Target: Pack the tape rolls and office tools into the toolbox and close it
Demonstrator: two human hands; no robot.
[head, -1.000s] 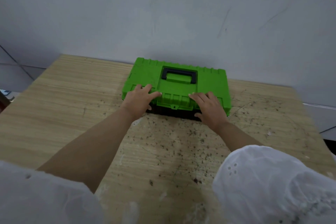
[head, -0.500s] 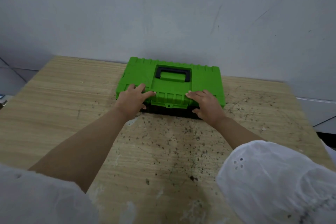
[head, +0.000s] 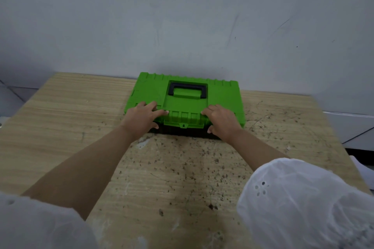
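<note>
The toolbox (head: 149,91) sits closed at the back of the bench (head: 60,117), close to the wall (head: 182,16). The left grip (head: 141,115) lies open on the lid's front left, fingers fairly straight and pressing, thumb against the front face. The right grip (head: 221,119) rests likewise on the front right. The latch (head: 183,122) lies between them, and the black handle (head: 188,86) lies flat behind it.

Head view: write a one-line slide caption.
Left hand and right hand press the closed green toolbox beside its front latch on a speckled wooden table.
</note>
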